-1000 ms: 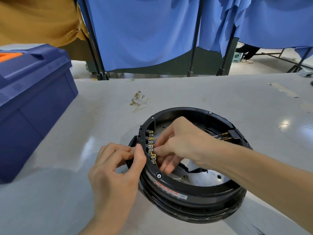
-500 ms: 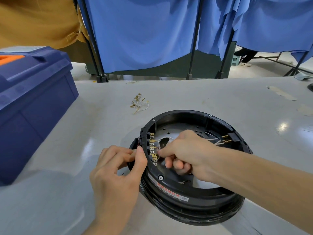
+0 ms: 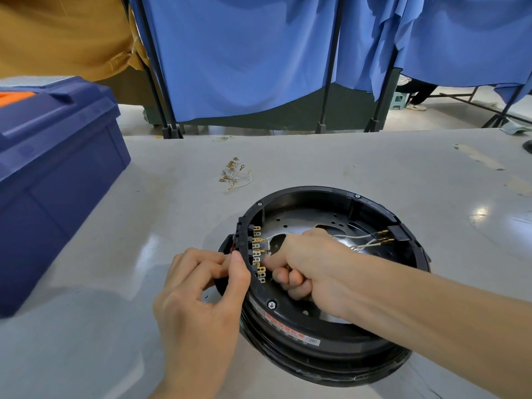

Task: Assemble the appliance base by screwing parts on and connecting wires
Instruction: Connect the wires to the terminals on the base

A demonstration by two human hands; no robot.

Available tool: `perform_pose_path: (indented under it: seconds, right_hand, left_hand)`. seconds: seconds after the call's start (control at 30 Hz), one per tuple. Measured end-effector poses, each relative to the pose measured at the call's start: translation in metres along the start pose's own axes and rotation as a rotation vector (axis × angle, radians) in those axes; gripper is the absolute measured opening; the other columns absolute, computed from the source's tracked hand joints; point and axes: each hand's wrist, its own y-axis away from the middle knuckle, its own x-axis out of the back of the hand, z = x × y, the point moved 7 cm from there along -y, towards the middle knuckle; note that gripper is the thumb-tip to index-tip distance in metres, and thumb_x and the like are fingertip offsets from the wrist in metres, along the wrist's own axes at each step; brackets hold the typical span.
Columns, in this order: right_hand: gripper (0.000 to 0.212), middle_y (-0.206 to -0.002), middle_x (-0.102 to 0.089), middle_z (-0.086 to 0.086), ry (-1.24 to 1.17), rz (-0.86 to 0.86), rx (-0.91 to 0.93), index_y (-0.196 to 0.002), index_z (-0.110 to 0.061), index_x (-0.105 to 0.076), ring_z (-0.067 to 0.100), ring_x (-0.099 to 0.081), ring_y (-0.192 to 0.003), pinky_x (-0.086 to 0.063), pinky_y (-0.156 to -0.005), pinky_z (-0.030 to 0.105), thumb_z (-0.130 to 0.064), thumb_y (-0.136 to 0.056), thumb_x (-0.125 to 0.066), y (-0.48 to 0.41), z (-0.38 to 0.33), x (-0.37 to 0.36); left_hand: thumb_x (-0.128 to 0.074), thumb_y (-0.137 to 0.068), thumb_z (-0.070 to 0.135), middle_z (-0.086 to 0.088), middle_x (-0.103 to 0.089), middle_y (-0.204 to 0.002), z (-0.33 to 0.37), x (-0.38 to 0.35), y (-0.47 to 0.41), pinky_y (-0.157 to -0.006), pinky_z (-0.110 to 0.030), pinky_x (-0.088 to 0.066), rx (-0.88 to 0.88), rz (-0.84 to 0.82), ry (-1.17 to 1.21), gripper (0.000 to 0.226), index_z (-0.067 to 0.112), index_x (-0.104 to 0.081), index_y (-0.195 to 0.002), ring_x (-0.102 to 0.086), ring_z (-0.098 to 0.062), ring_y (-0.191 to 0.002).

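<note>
Your left hand [image 3: 198,286] grips the rim of the rigid appliance base [image 3: 331,349]; inside it, your right hand [image 3: 305,263] pinches a floppy wire [image 3: 276,235] by its connector, likely the safest hold.

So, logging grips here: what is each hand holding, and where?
Left hand grips the black base at its left rim, by the terminals. Right hand seems to pinch a white wire at its connector end.

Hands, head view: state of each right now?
Left hand: closed, gripping the appliance base rim.
Right hand: closed, pinching a white wire at the terminals.
</note>
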Motion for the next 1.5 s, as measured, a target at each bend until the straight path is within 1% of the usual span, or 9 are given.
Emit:
perform_pose_path:
  seconds: [0.13, 0.33, 0.47, 0.63, 0.8, 1.0, 1.2, 1.37, 1.5]
  right_hand:
    - [0.033, -0.043, -0.044, 0.005, 0.036, -0.027, -0.001, -0.061, -0.004, -0.05, 0.006, -0.028, -0.024, -0.02, -0.028, 0.012, 0.002, -0.092, -0.058, 0.002, 0.0, 0.001]
    - [0.038, -0.041, -0.045, 0.004, 0.082, -0.135, 0.051, -0.06, -0.004, -0.046, 0.006, -0.028, -0.026, -0.019, -0.028, 0.014, -0.007, -0.094, -0.063, 0.01, 0.001, 0.002]
    - [0.035, -0.04, -0.046, 0.004, 0.123, -0.2, 0.05, -0.06, -0.004, -0.046, 0.006, -0.028, -0.027, -0.018, -0.027, 0.014, -0.001, -0.093, -0.057, 0.016, 0.002, 0.001]
    - [0.035, -0.038, -0.045, 0.0, 0.191, -0.201, 0.061, -0.061, -0.007, -0.046, 0.005, -0.029, -0.027, -0.019, -0.028, 0.015, -0.003, -0.094, -0.056, 0.016, 0.002, 0.0]
    - [0.037, -0.032, -0.042, -0.002, 0.206, -0.196, 0.099, -0.058, -0.006, -0.044, 0.005, -0.028, -0.025, -0.018, -0.029, 0.014, -0.003, -0.093, -0.056, 0.017, -0.001, 0.002]
    - [0.033, -0.038, -0.046, -0.003, 0.426, -0.125, 0.203, -0.058, -0.009, -0.052, 0.006, -0.031, -0.028, -0.022, -0.031, 0.015, -0.015, -0.09, -0.057, 0.013, -0.006, 0.003]
    - [0.027, -0.04, -0.047, -0.003, 0.585, -0.176, 0.226, -0.063, -0.013, -0.056, 0.007, -0.029, -0.028, -0.017, -0.034, 0.014, -0.02, -0.088, -0.057, 0.008, -0.014, 0.004]
    - [0.04, -0.034, -0.044, -0.002, 0.519, -0.245, 0.205, -0.048, -0.011, -0.06, 0.007, -0.027, -0.025, -0.018, -0.032, 0.014, -0.016, -0.088, -0.062, 0.008, -0.012, 0.006]
    - [0.042, -0.031, -0.038, -0.002, 0.423, -0.348, 0.155, -0.052, -0.003, -0.046, 0.006, -0.026, -0.024, -0.019, -0.029, 0.014, -0.006, -0.092, -0.058, 0.01, -0.008, 0.002]
  left_hand:
    - [-0.055, -0.083, 0.041, 0.009, -0.06, -0.074, 0.001, 0.0, 0.0, -0.066, -0.041, -0.054, -0.013, -0.002, 0.011, 0.039, 0.014, -0.065, -0.057, -0.059, -0.015, -0.072]
    - [-0.058, -0.081, 0.043, 0.01, -0.06, -0.07, 0.001, 0.004, -0.001, -0.067, -0.038, -0.055, -0.018, 0.017, 0.031, 0.036, 0.016, -0.066, -0.058, -0.059, -0.017, -0.07]
    - [-0.061, -0.08, 0.048, 0.01, -0.062, -0.077, 0.003, 0.005, 0.002, -0.067, -0.031, -0.055, -0.031, 0.03, 0.054, 0.037, 0.015, -0.07, -0.065, -0.062, -0.02, -0.071]
    - [-0.067, -0.07, 0.053, 0.004, -0.058, -0.079, 0.002, 0.005, 0.005, -0.07, -0.029, -0.056, -0.007, 0.028, 0.078, 0.035, 0.018, -0.071, -0.072, -0.061, -0.015, -0.072]
    - [-0.065, -0.069, 0.054, 0.006, -0.057, -0.073, 0.003, 0.006, 0.005, -0.069, -0.019, -0.052, -0.004, 0.019, 0.064, 0.033, 0.021, -0.071, -0.071, -0.062, -0.021, -0.073]
    - [-0.064, -0.07, 0.053, 0.006, -0.056, -0.071, 0.003, 0.005, 0.004, -0.069, -0.011, -0.05, -0.025, 0.013, 0.065, 0.032, 0.022, -0.07, -0.072, -0.061, -0.015, -0.071]
    - [-0.064, -0.069, 0.053, 0.006, -0.056, -0.071, 0.004, 0.006, 0.004, -0.068, -0.007, -0.047, -0.013, 0.026, 0.082, 0.022, 0.031, -0.066, -0.071, -0.06, -0.016, -0.071]
    - [-0.063, -0.07, 0.053, 0.006, -0.055, -0.071, 0.002, 0.005, 0.005, -0.067, -0.008, -0.047, -0.022, 0.029, 0.074, 0.029, 0.025, -0.069, -0.071, -0.06, -0.017, -0.07]
    - [-0.063, -0.071, 0.053, 0.006, -0.055, -0.071, 0.002, 0.003, 0.005, -0.066, -0.011, -0.049, -0.027, 0.021, 0.07, 0.03, 0.023, -0.069, -0.072, -0.06, -0.017, -0.07]
